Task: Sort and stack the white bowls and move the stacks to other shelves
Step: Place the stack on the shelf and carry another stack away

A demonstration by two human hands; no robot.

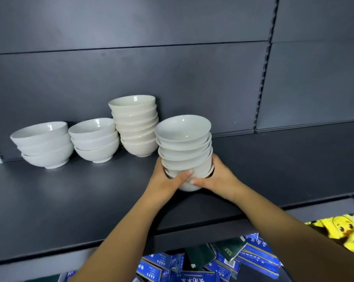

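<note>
While between hands (165,179) (220,177), bowl stack (184,139)

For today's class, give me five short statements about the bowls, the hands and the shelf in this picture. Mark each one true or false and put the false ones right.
1. The left hand and the right hand both grip the rightmost stack of white bowls. True.
2. The tallest stack stands at the far left. False: it is third from the left, and the far-left stack has only three bowls.
3. Four stacks of bowls are in view at the shelf. True.
4. The boxes below the shelf are red. False: the boxes are blue.
5. A yellow item lies below the shelf at the right. True.
</note>
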